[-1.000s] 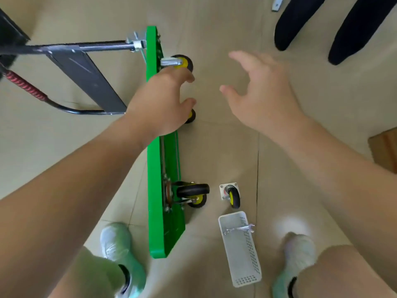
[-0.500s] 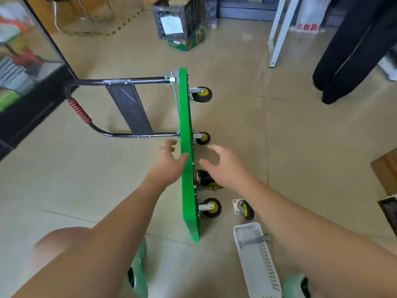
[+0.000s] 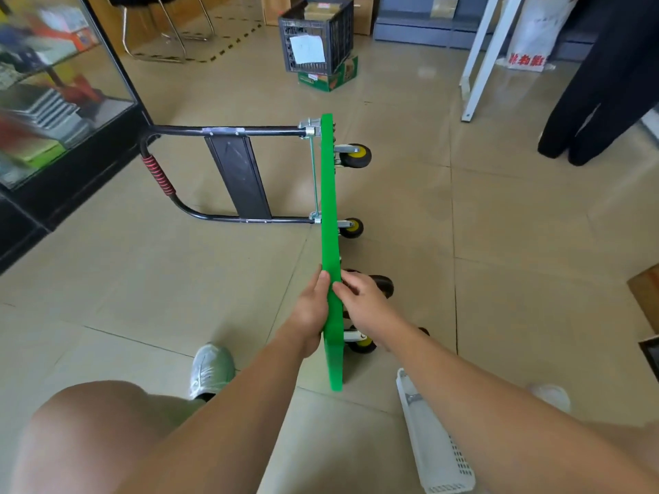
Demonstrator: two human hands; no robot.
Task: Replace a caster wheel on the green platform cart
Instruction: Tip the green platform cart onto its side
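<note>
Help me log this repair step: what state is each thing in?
green platform cart, tipped on its side edge, wheels facing right.
handle, unfolded, sticking out left.
left hand, grips the deck's top edge.
right hand, grips the same edge from the wheel side.
farthest caster, mounted on the deck.
white basket, on the floor, open side up.

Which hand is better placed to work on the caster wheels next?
Right, probably. The right hand grips the green platform from its wheel side, just beside the black caster. The left hand holds the deck side, with the upright platform between it and the wheels.
</note>
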